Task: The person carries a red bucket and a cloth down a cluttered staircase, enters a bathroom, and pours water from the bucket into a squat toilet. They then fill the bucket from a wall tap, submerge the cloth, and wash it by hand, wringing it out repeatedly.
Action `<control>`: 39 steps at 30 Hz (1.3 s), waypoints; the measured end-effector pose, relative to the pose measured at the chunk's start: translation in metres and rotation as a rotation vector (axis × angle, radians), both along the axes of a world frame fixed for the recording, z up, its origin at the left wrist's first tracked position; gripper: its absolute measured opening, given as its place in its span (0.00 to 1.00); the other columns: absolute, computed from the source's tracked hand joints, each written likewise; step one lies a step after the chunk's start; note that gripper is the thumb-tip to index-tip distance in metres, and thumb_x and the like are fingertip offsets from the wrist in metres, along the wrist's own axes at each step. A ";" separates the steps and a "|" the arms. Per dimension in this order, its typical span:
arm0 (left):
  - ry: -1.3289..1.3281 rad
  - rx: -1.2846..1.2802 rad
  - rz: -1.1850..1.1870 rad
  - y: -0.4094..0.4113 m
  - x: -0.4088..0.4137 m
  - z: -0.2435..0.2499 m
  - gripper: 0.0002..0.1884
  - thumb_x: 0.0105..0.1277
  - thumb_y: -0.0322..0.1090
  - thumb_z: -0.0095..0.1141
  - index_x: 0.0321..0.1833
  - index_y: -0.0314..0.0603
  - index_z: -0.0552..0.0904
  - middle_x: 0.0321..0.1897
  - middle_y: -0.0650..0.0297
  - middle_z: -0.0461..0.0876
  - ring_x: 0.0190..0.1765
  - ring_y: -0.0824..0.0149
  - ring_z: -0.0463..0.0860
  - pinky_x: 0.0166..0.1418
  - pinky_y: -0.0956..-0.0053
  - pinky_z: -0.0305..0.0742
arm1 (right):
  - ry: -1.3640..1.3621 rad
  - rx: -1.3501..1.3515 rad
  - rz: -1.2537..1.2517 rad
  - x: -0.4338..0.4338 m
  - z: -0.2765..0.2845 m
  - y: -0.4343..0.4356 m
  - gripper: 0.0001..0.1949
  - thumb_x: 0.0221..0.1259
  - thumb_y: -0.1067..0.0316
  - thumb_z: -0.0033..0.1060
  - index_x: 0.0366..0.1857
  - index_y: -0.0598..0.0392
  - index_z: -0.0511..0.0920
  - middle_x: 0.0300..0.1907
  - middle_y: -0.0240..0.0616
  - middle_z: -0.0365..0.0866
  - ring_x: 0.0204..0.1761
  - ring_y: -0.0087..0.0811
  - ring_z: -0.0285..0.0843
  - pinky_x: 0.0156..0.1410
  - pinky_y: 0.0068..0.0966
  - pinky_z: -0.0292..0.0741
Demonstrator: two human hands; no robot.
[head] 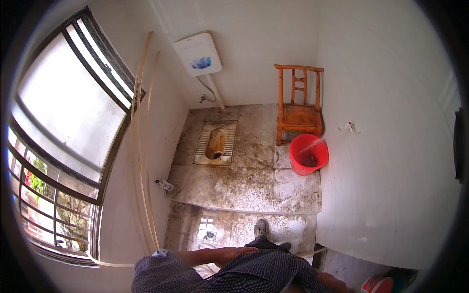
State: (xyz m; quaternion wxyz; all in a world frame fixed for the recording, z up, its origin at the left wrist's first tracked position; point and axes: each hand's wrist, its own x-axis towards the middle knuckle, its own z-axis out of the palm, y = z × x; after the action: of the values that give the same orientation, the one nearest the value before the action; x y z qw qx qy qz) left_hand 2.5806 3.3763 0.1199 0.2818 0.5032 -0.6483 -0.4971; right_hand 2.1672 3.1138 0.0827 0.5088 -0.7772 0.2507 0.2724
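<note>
My left hand point(232, 255) lies against the front of my dark patterned shirt point(253, 271). Its fingers are partly hidden, and nothing shows in it. Low at the right edge of my body, my right hand point(329, 281) is only partly visible beside the shirt. Ahead on the dirty tiled floor, a red plastic bucket point(296, 166) stands near the right wall. A stream of water point(311, 145) falls into it from the side of the wall tap point(350, 127). Just behind the bucket is a wooden chair point(301, 115), its back towards the far wall.
A stained squat toilet point(215, 143) is set in the raised floor, under a white cistern point(199, 55). A step edge point(242, 211) crosses before my shoe point(261, 227). Along the left wall are a bottle point(164, 185), thin poles point(140, 154) and a barred window point(69, 121).
</note>
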 end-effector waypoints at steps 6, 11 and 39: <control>0.022 0.049 -0.006 0.000 0.000 0.004 0.42 0.70 0.54 0.53 0.78 0.43 0.50 0.76 0.47 0.53 0.74 0.49 0.61 0.77 0.60 0.56 | -0.166 -0.084 0.283 -0.002 -0.037 0.001 0.22 0.61 0.69 0.52 0.60 0.64 0.71 0.57 0.60 0.74 0.59 0.55 0.71 0.62 0.43 0.70; 0.117 0.256 0.038 0.000 -0.001 -0.005 0.42 0.70 0.58 0.49 0.79 0.44 0.49 0.76 0.47 0.54 0.75 0.49 0.61 0.77 0.60 0.55 | -0.310 -0.043 0.184 -0.013 -0.049 0.002 0.22 0.63 0.69 0.49 0.61 0.64 0.69 0.57 0.59 0.74 0.59 0.54 0.72 0.62 0.42 0.70; 0.019 0.116 -0.004 -0.010 0.003 0.004 0.41 0.67 0.47 0.59 0.77 0.40 0.53 0.76 0.47 0.52 0.73 0.46 0.62 0.74 0.57 0.63 | 0.203 -0.104 0.292 0.043 0.024 -0.020 0.24 0.64 0.64 0.45 0.64 0.59 0.65 0.49 0.63 0.79 0.50 0.60 0.77 0.55 0.50 0.73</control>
State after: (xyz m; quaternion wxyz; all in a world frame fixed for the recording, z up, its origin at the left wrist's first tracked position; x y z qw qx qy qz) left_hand 2.5837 3.3665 0.1237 0.2570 0.5126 -0.6167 -0.5393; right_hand 2.2100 3.0934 0.1064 0.3948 -0.7992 0.1992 0.4071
